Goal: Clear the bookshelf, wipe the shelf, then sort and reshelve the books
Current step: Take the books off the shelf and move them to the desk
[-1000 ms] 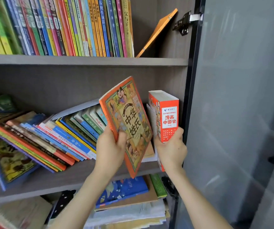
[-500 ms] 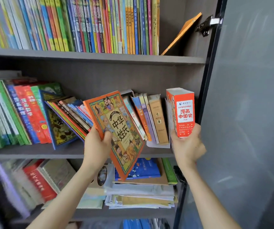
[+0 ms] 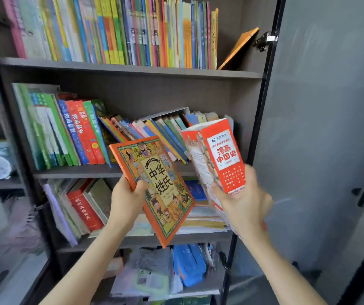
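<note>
Head view: left hand pinches thin glossy book.

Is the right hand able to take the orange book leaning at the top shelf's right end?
Probably not: the right hand grips a thick red book, though the leaning orange book stands unblocked.

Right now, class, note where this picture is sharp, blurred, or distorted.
Head view: titles on the orange book and red book are legible. Head view: the left edge and bottom papers smear. Head view: the black door frame leans and curves, wide-angle distortion.
</note>
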Available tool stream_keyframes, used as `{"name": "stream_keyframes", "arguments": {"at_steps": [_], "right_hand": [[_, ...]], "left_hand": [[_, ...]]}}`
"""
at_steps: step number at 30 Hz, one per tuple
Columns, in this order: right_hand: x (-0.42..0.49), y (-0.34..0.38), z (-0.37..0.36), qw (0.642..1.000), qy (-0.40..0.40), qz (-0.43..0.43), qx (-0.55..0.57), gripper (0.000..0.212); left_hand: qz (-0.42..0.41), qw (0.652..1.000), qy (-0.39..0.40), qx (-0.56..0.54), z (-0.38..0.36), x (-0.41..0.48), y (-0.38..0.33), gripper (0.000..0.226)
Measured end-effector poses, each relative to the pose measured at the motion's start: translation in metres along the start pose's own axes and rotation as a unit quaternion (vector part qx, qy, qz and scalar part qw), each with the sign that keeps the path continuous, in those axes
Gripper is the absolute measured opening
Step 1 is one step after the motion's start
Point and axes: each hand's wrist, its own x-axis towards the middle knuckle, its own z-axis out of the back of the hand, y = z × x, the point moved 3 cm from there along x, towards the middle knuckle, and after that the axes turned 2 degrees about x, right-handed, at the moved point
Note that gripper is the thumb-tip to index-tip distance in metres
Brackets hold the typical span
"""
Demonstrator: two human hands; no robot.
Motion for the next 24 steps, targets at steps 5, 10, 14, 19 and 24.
{"name": "stream_keyframes", "arguments": {"at_steps": [5,10,14,19,24], "right_hand": [[-0.062,0.063,0.000,0.993,0.086,0.074,0.020,0.057],[-0.120,0.108,-0.024,0.968,0.208,0.102,0.095,0.054],[-0.162,0.136,-0.054,0.918,0.358,0.098,0.141,0.052],[-0.205,0.171,-0.073,0.837,0.495,0.121,0.200,0.047],[-0.248,0.208,-0.074,0.756,0.576,0.181,0.254,0.042]], "left_hand": [[0.026,0.999,0.002,0.038,0.059,-0.053,0.029,0.021],[0.128,0.990,-0.057,0.008,0.127,-0.103,0.072,0.013],[0.204,0.971,-0.120,-0.011,0.178,-0.144,0.103,0.011],[0.301,0.929,-0.213,-0.037,0.231,-0.210,0.125,0.010],[0.370,0.868,-0.325,-0.064,0.271,-0.286,0.138,0.013]]}}
